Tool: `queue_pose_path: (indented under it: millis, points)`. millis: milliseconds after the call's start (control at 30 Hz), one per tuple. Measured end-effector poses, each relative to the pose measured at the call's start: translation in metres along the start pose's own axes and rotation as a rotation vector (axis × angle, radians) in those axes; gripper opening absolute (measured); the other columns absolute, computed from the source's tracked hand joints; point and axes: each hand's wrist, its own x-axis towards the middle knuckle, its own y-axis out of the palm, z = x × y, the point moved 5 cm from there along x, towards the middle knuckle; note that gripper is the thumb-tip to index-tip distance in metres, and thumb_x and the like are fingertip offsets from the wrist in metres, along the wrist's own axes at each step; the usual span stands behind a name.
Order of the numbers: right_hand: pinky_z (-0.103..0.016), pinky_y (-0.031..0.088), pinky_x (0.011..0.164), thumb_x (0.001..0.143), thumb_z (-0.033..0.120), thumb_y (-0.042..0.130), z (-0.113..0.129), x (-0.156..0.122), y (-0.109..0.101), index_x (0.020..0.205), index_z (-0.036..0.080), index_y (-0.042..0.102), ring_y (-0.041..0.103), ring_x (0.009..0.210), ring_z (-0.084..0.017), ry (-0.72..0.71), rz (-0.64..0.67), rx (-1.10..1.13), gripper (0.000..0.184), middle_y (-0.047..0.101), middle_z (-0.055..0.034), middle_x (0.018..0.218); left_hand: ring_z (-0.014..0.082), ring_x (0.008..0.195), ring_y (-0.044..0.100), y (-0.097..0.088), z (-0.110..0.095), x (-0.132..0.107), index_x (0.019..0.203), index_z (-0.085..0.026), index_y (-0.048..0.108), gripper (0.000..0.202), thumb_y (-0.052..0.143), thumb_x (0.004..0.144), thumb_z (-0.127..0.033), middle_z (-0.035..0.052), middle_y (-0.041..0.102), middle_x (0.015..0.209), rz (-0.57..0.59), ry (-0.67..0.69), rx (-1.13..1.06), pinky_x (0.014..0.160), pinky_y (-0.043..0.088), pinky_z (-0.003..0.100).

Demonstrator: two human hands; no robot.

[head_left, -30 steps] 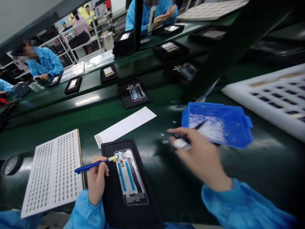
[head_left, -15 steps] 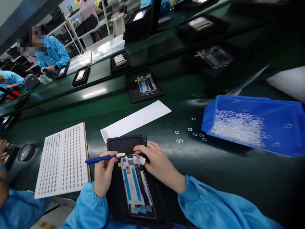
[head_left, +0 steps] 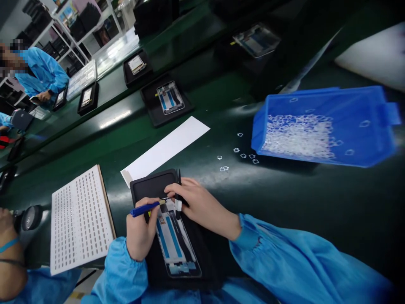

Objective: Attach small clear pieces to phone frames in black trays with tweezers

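My left hand (head_left: pixel 139 232) is closed around a blue pen-like tool (head_left: pixel 144 209). The tool's pale yellow tip rests at or just over the upper end of a phone frame (head_left: pixel 173 242) with blue strips along its middle. Beneath the frame is a black tray (head_left: pixel 150 184). Black tweezers (head_left: pixel 179 190) with a white band are gripped in my right hand (head_left: pixel 202 207), their points facing away from me. The fingertips of that hand are at the frame's top edge; whether they pinch any small part there is hidden.
A blue bin (head_left: pixel 354 126) of small white rings stands right, several loose rings (head_left: pixel 243 156) beside it. Left is a white board (head_left: pixel 79 223) with rows of small dark pieces. Beyond lie a white strip (head_left: pixel 167 150) and another tray (head_left: pixel 155 120). A co-worker's arm (head_left: pixel 11 261) is at left.
The blue tool has tilted, its tip now lower against the frame's upper end. My right hand stays by the top edge. The whole view has shifted, as my head turned.
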Motion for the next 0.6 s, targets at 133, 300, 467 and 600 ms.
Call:
queue_pose_path:
  millis: [133, 300, 467, 600]
  points:
    - [-0.044, 0.044, 0.091, 0.065, -0.013, 0.042, 0.003, 0.0, -0.002, 0.103, 0.022, 0.05, 0.06, 0.09, -0.022, -0.021, -0.016, -0.007, 0.052, 0.066, -0.0014, 0.09, 0.0182, 0.09, 0.071, 0.0, -0.002, 0.002, 0.104, -0.022, 0.055, 0.012, 0.056, 0.093, -0.019, 0.0041, 0.071, 0.096, 0.001, 0.012, -0.003, 0.074, 0.06, 0.026]
    - [-0.044, 0.044, 0.093, 0.068, -0.012, 0.042, 0.002, -0.001, -0.001, 0.104, 0.023, 0.05, 0.06, 0.092, -0.022, -0.012, -0.01, -0.008, 0.051, 0.066, -0.001, 0.091, 0.0197, 0.09, 0.071, 0.0, -0.007, 0.006, 0.104, -0.022, 0.057, 0.014, 0.056, 0.091, -0.017, 0.0047, 0.071, 0.096, 0.04, 0.046, 0.016, 0.077, 0.059, 0.028]
    - [-0.044, 0.044, 0.092, 0.069, -0.012, 0.042, 0.002, -0.002, -0.001, 0.103, 0.022, 0.05, 0.061, 0.091, -0.022, -0.029, -0.028, -0.018, 0.049, 0.066, -0.0013, 0.09, 0.0184, 0.086, 0.071, 0.003, -0.014, 0.009, 0.104, -0.021, 0.058, 0.012, 0.053, 0.093, -0.019, 0.0044, 0.072, 0.095, 0.083, 0.089, 0.078, 0.073, 0.058, 0.025]
    - [-0.045, 0.043, 0.095, 0.071, -0.011, 0.042, 0.002, -0.002, 0.0, 0.105, 0.022, 0.05, 0.061, 0.091, -0.021, -0.039, -0.033, -0.018, 0.048, 0.065, -0.0018, 0.091, 0.018, 0.086, 0.071, 0.006, -0.015, 0.01, 0.104, -0.022, 0.058, 0.012, 0.051, 0.095, -0.02, 0.0046, 0.071, 0.096, 0.157, 0.103, 0.123, 0.072, 0.056, 0.024]
